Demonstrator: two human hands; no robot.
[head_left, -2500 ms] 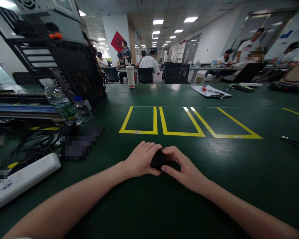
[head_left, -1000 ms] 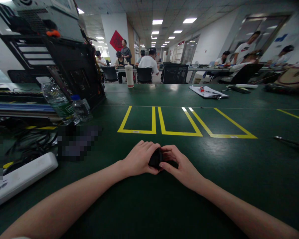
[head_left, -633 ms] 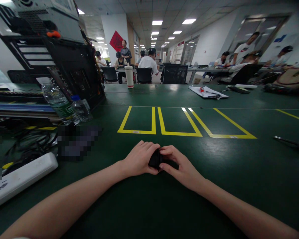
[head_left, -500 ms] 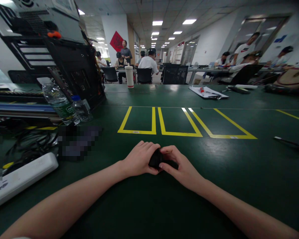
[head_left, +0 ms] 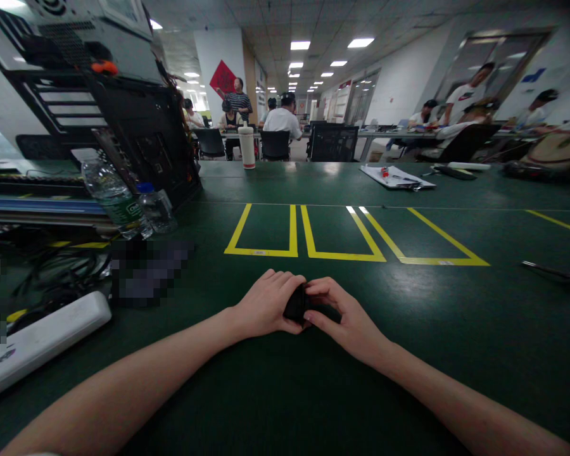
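Both of my hands rest together on the dark green table (head_left: 285,392), just in front of three yellow taped boxes (head_left: 313,237). My left hand (head_left: 266,304) is curled, fingers wrapped over a small black object (head_left: 296,304). My right hand (head_left: 346,320) pinches the same object from the right side with thumb and fingers. Most of the black object is hidden between the two hands, so its shape is unclear.
At left stand an open black computer case (head_left: 142,139), two plastic water bottles (head_left: 116,199), tangled cables and a white power strip (head_left: 38,345). A white bottle (head_left: 247,145) and a clipboard (head_left: 396,177) lie farther back. A thin metal tool (head_left: 551,272) lies at right. People sit at distant tables.
Hardly anything has changed: both hands stay closed on the black object in the same spot, with only slight finger shifts and a small camera wobble.
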